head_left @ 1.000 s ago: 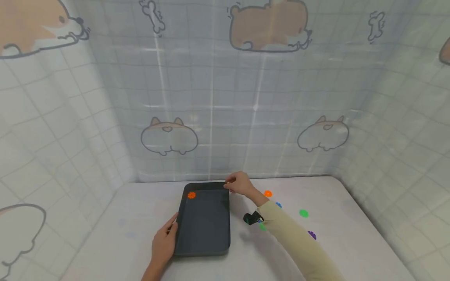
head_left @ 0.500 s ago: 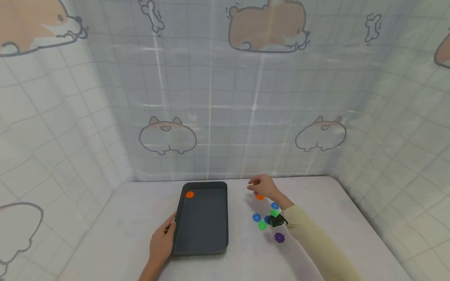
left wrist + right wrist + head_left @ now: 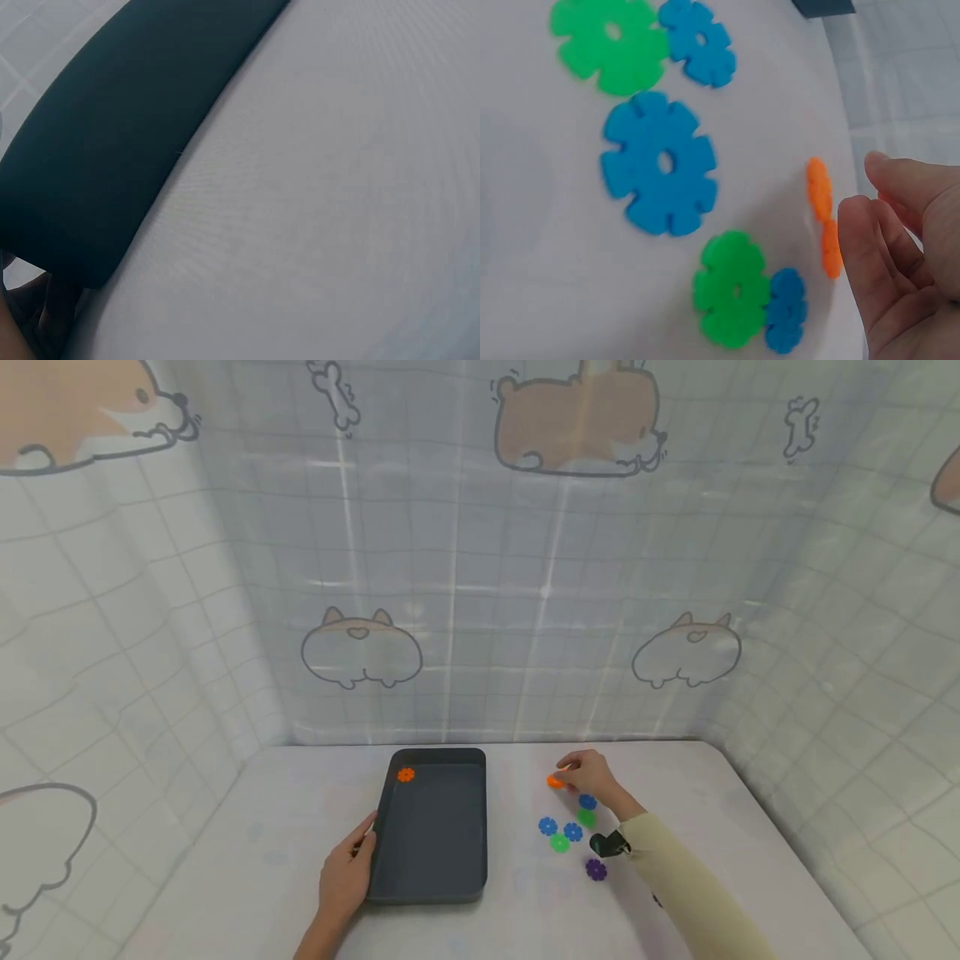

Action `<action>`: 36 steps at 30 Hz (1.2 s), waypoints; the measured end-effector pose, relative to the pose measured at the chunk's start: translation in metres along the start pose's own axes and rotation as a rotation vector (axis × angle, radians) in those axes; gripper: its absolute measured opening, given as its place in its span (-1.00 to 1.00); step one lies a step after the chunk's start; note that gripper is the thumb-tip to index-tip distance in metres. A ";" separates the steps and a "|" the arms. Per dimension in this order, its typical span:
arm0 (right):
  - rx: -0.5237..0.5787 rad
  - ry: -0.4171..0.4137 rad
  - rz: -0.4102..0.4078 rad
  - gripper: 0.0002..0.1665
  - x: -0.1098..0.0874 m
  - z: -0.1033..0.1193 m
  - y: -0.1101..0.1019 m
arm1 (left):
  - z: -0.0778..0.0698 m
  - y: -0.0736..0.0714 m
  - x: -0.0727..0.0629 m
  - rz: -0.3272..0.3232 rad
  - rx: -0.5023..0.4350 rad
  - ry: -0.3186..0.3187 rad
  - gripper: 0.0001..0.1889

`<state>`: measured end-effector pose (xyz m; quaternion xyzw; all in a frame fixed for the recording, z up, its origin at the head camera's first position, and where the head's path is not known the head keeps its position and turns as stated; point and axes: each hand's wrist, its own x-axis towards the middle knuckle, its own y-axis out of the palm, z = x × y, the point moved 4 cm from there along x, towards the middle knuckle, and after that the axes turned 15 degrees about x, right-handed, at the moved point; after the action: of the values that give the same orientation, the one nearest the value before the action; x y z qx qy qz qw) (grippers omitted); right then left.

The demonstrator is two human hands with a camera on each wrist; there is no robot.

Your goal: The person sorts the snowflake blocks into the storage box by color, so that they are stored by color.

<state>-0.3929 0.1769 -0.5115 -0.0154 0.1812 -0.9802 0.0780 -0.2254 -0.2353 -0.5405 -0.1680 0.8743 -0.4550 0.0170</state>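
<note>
My left hand (image 3: 345, 872) grips the left side of a dark grey baking tray (image 3: 431, 835), whose outer wall fills the upper left of the left wrist view. One orange notched plastic disc (image 3: 406, 774) lies in the tray's far left corner. Right of the tray, my right hand (image 3: 592, 777) reaches down over more orange discs (image 3: 554, 782). In the right wrist view, two orange pieces, an upper disc (image 3: 819, 189) and a lower disc (image 3: 831, 249), lie beside the fingertips; thumb and fingers are parted with nothing between them.
Beneath the right hand and forearm lie several more discs: blue (image 3: 547, 826), green (image 3: 559, 843) and purple (image 3: 596, 870). Another blue disc (image 3: 587, 802) and green disc (image 3: 587, 818) are close under the wrist. A patterned curtain (image 3: 495, 677) stands behind the white table (image 3: 300, 827).
My right hand has moved from the tray's far right corner rightward to the orange discs, no longer pinching anything. My left hand stays on the tray.
</note>
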 end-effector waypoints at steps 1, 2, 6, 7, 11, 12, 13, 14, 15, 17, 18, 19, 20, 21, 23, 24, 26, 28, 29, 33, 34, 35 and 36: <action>0.000 0.009 0.000 -0.72 -0.001 -0.002 0.000 | 0.000 0.000 0.000 0.002 0.000 0.001 -0.57; -0.008 0.015 0.000 -0.73 -0.001 -0.003 0.000 | 0.000 -0.001 0.000 0.004 -0.002 0.001 -0.57; 0.000 0.027 0.004 -0.73 -0.003 -0.008 0.001 | 0.000 -0.003 0.000 0.009 0.000 0.001 -0.57; 0.000 0.025 0.004 -0.72 -0.003 -0.009 0.002 | 0.000 -0.003 0.000 0.009 0.002 0.001 -0.57; -0.034 0.021 0.005 -0.69 -0.003 -0.013 0.004 | 0.001 -0.005 0.001 0.008 0.008 0.002 -0.56; -0.046 0.027 0.005 -0.69 -0.004 -0.014 0.005 | 0.002 -0.005 0.002 0.009 0.007 0.003 -0.56; -0.058 0.030 0.005 -0.69 -0.005 -0.016 0.005 | 0.001 -0.005 0.002 0.010 0.006 0.006 -0.56; -0.069 0.032 0.005 -0.69 -0.005 -0.017 0.005 | 0.001 -0.005 0.001 0.013 0.005 0.006 -0.56; -0.075 0.037 0.004 -0.68 -0.006 -0.017 0.005 | 0.001 -0.005 0.001 0.014 0.003 0.006 -0.56; -0.078 0.035 0.009 -0.68 -0.007 -0.018 0.006 | 0.001 -0.004 0.001 0.013 0.001 0.005 -0.56; -0.076 0.032 0.013 -0.68 -0.007 -0.018 0.006 | 0.001 -0.003 0.001 0.013 0.000 0.004 -0.56; -0.073 0.028 0.016 -0.67 -0.007 -0.018 0.006 | 0.001 -0.003 0.000 0.012 -0.001 0.003 -0.56; -0.076 0.028 0.017 -0.66 -0.007 -0.018 0.005 | 0.001 -0.002 0.000 0.012 -0.003 0.000 -0.56; -0.081 0.028 0.018 -0.66 -0.006 -0.018 0.005 | 0.001 -0.002 0.000 0.010 -0.006 -0.001 -0.56; -0.096 0.025 0.015 -0.65 -0.005 -0.018 0.005 | 0.001 -0.001 0.001 0.008 -0.009 -0.003 -0.56; -0.109 0.016 0.010 -0.64 -0.005 -0.018 0.005 | 0.001 -0.001 0.001 0.008 -0.009 -0.003 -0.56; -0.136 0.006 -0.002 -0.63 -0.005 -0.018 0.005 | 0.002 -0.001 0.001 0.009 -0.012 -0.005 -0.57; -0.158 -0.012 -0.009 -0.62 -0.005 -0.017 0.004 | 0.002 -0.001 0.001 0.010 -0.012 -0.007 -0.57; -0.164 -0.016 -0.012 -0.62 -0.005 -0.017 0.004 | 0.002 -0.001 0.001 0.011 -0.012 -0.009 -0.57; -0.161 -0.003 0.002 -0.62 -0.003 -0.018 0.005 | 0.001 -0.001 0.001 0.014 -0.014 -0.014 -0.56; -0.162 0.001 0.009 -0.62 -0.002 -0.019 0.005 | 0.001 -0.001 0.001 0.015 -0.013 -0.015 -0.56; -0.159 0.009 0.014 -0.62 -0.002 -0.019 0.006 | 0.001 -0.001 0.000 0.016 -0.012 -0.015 -0.56; -0.161 0.013 0.019 -0.62 -0.001 -0.020 0.006 | 0.001 -0.001 0.000 0.017 -0.013 -0.016 -0.56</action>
<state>-0.3918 0.1790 -0.5321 -0.0136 0.2600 -0.9618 0.0845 -0.2250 -0.2371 -0.5404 -0.1641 0.8784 -0.4480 0.0269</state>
